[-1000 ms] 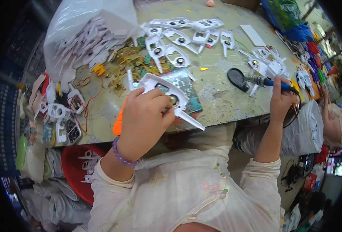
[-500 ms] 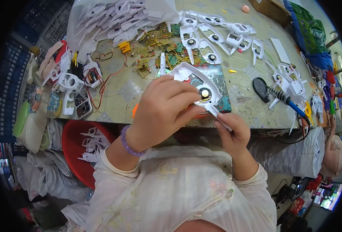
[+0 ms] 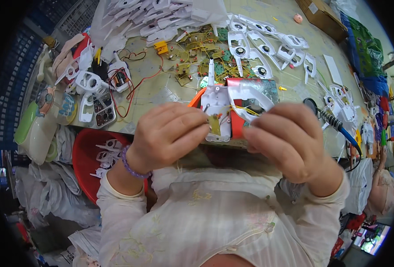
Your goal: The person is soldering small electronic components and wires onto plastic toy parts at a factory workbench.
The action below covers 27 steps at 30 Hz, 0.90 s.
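My left hand (image 3: 172,133) is closed, its fingertips pinching the edge of a small green circuit board (image 3: 214,123). That board sits over the lower part of an open white plastic shell (image 3: 215,98) with a narrow handle pointing away from me. Beside it, a second white shell half (image 3: 245,94) is tilted, with yellow wires (image 3: 249,110) running across its inside toward the board. My right hand (image 3: 290,138) is curled at the near end of this half and holds it; the fingertips are partly hidden. Under both pieces lies a red block (image 3: 238,125).
Circuit boards with yellow wires (image 3: 197,55) are heaped behind the work. White shells with round black speakers (image 3: 239,50) lie at the back right. A soldering iron (image 3: 339,127) rests at the right edge. A red basin (image 3: 83,155) stands below the table's left front.
The single shell with the speaker has been turned over. An open shell and a circuit board now show between my hands. My right hand has moved up and right.
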Each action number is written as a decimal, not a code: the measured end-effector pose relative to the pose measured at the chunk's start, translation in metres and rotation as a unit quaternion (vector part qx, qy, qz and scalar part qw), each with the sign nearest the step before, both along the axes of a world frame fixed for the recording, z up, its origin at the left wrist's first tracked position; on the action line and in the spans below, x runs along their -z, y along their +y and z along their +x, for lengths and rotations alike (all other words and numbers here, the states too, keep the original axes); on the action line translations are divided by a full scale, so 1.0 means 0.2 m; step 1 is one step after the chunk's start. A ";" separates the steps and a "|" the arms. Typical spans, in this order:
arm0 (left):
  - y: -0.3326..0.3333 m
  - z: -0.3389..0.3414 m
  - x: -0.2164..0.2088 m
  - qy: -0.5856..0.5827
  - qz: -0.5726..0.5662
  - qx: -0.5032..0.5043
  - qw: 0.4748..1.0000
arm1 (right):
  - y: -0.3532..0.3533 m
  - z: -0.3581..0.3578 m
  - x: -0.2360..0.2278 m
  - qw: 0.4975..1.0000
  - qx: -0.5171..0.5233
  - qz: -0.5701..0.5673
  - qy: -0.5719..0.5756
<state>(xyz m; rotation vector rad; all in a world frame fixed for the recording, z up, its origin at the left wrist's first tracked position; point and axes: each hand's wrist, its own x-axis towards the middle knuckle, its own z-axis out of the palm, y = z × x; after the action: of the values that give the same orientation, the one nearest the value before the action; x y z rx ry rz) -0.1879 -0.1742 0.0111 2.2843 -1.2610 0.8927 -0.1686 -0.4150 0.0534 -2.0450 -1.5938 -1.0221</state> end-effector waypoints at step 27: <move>0.15 0.13 0.22 0.267 -0.139 -0.016 0.954 | 0.30 0.73 0.26 0.605 0.003 -0.033 0.795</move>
<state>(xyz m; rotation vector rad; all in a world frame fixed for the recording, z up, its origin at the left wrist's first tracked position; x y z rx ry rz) -0.1610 -0.1450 -0.0339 2.1185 -0.8056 0.3812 -0.0231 -0.3550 0.0011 -1.7471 -0.5023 0.8928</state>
